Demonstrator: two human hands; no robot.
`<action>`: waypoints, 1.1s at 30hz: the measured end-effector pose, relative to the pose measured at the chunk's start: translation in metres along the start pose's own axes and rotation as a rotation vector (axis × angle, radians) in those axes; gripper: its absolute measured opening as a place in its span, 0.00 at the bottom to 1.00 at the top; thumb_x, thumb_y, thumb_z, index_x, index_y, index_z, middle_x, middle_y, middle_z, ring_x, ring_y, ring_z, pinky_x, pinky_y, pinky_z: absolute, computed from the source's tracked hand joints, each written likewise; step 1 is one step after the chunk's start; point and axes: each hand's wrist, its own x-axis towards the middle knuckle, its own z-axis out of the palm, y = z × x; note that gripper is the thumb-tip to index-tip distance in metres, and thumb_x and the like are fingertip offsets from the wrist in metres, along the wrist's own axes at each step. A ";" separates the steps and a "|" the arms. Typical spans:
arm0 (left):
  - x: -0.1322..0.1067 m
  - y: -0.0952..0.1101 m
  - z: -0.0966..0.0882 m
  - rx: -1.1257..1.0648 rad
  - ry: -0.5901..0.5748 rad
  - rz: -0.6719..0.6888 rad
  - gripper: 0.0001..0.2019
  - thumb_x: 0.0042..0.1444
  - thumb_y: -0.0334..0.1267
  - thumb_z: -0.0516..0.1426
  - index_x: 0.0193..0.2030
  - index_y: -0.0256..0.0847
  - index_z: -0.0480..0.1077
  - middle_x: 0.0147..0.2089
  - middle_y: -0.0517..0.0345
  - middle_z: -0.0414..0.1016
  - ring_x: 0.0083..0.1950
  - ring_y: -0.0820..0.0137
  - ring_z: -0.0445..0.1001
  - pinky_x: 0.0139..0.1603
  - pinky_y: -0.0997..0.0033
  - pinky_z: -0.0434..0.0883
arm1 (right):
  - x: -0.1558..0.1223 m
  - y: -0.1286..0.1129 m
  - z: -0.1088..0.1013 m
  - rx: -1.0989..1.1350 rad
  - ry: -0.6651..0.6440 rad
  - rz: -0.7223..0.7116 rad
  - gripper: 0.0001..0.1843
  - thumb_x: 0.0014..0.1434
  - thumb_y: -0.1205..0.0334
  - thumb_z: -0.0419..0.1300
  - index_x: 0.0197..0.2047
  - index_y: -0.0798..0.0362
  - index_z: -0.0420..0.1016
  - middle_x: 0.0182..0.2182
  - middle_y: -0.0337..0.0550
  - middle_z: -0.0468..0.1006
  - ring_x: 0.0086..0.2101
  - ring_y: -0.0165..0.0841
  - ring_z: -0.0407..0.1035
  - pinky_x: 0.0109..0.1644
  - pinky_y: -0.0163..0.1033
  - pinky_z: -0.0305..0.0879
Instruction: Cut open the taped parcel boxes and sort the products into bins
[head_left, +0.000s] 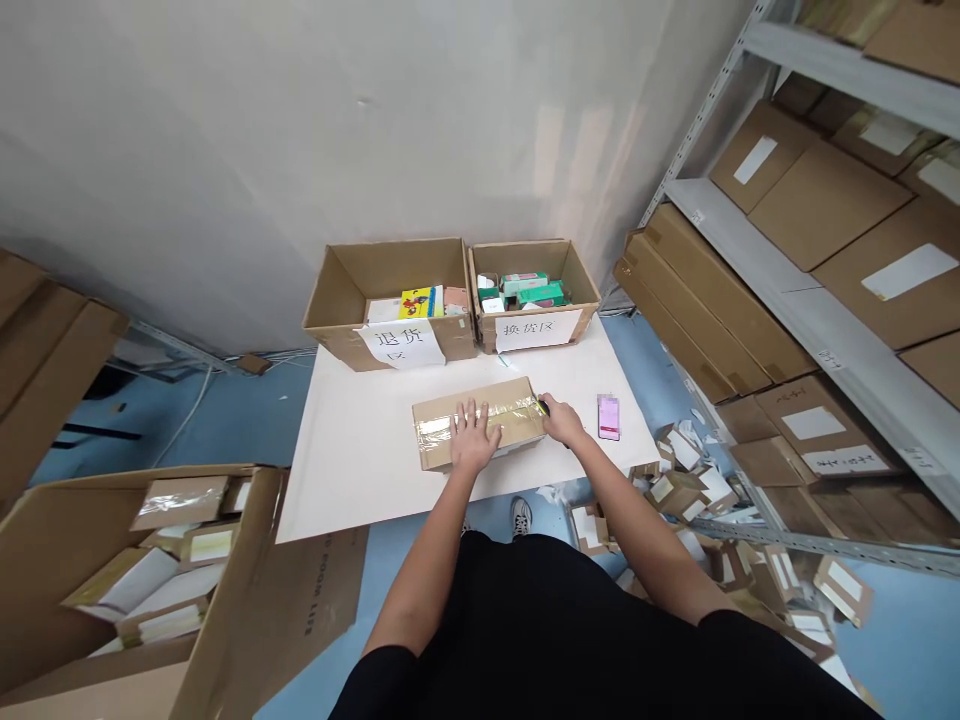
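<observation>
A taped cardboard parcel point(502, 405) lies on the white table point(345, 470). My left hand point(474, 438) rests flat on its top with the fingers spread. My right hand point(561, 420) is closed at the parcel's right end around a small dark tool with a yellow part point(541, 406); most of that tool is hidden. A pink phone point(608, 416) lies on the table just right of my right hand.
Two open labelled boxes point(390, 300) point(534, 290) with small packages stand at the table's far edge by the wall. A large carton of parcels point(150, 570) stands at the lower left. Shelves of cartons point(817, 260) line the right, with scraps and boxes point(697, 490) on the floor.
</observation>
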 end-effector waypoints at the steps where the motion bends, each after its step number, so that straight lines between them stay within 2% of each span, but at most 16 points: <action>1: 0.000 0.000 -0.001 -0.003 -0.003 -0.005 0.37 0.70 0.59 0.43 0.80 0.45 0.53 0.84 0.56 0.43 0.84 0.51 0.32 0.81 0.43 0.39 | 0.002 -0.006 -0.002 -0.039 -0.018 0.015 0.29 0.65 0.68 0.57 0.68 0.45 0.66 0.49 0.51 0.83 0.47 0.45 0.78 0.44 0.39 0.67; 4: 0.001 0.001 -0.003 -0.007 -0.013 -0.026 0.37 0.69 0.59 0.44 0.80 0.46 0.53 0.84 0.58 0.43 0.84 0.51 0.32 0.81 0.44 0.39 | 0.007 -0.019 -0.008 -0.110 -0.068 0.044 0.29 0.62 0.70 0.58 0.66 0.47 0.68 0.49 0.54 0.82 0.48 0.47 0.78 0.42 0.40 0.67; 7: 0.003 0.002 -0.003 -0.013 -0.024 -0.047 0.38 0.69 0.60 0.45 0.80 0.48 0.52 0.83 0.59 0.44 0.84 0.51 0.31 0.81 0.43 0.39 | 0.008 -0.025 -0.016 -0.103 -0.141 0.048 0.28 0.60 0.70 0.60 0.63 0.49 0.70 0.49 0.54 0.82 0.41 0.44 0.80 0.40 0.40 0.68; 10: 0.004 0.004 -0.003 -0.022 -0.041 -0.066 0.38 0.68 0.60 0.46 0.81 0.48 0.51 0.83 0.59 0.45 0.84 0.51 0.30 0.81 0.43 0.38 | 0.005 -0.027 -0.020 -0.094 -0.191 0.055 0.26 0.60 0.70 0.60 0.61 0.50 0.71 0.48 0.54 0.82 0.33 0.39 0.79 0.37 0.39 0.68; 14: 0.003 0.003 -0.002 -0.027 -0.021 -0.053 0.38 0.68 0.60 0.46 0.81 0.47 0.52 0.83 0.59 0.43 0.84 0.51 0.32 0.81 0.44 0.38 | -0.004 -0.023 -0.018 -0.086 -0.187 0.050 0.25 0.61 0.70 0.60 0.61 0.49 0.69 0.48 0.53 0.82 0.32 0.37 0.79 0.36 0.37 0.67; 19: 0.003 0.001 -0.003 -0.023 -0.009 -0.046 0.37 0.69 0.59 0.46 0.80 0.47 0.53 0.83 0.58 0.44 0.83 0.51 0.35 0.81 0.44 0.40 | -0.019 -0.005 -0.014 0.005 -0.100 0.078 0.26 0.66 0.67 0.56 0.66 0.47 0.64 0.46 0.49 0.83 0.34 0.37 0.79 0.36 0.35 0.65; 23: 0.003 0.002 -0.005 -0.003 -0.005 -0.044 0.36 0.69 0.59 0.45 0.80 0.47 0.53 0.83 0.59 0.44 0.84 0.51 0.34 0.81 0.44 0.39 | -0.024 0.004 -0.012 0.037 -0.038 0.063 0.27 0.67 0.66 0.56 0.68 0.46 0.63 0.48 0.49 0.83 0.40 0.39 0.79 0.39 0.35 0.65; 28: 0.003 0.002 -0.007 -0.004 -0.015 -0.043 0.37 0.69 0.58 0.45 0.81 0.47 0.51 0.83 0.58 0.44 0.84 0.51 0.32 0.81 0.43 0.39 | -0.017 0.001 -0.003 -0.013 -0.073 0.045 0.27 0.66 0.66 0.57 0.67 0.44 0.65 0.50 0.49 0.82 0.47 0.43 0.78 0.42 0.37 0.65; 33: 0.002 0.002 -0.008 -0.001 -0.030 -0.052 0.37 0.69 0.59 0.46 0.81 0.49 0.49 0.83 0.59 0.44 0.84 0.52 0.31 0.81 0.43 0.39 | -0.019 -0.007 0.002 -0.065 -0.084 0.079 0.26 0.65 0.65 0.58 0.66 0.43 0.65 0.49 0.52 0.82 0.47 0.45 0.78 0.44 0.39 0.66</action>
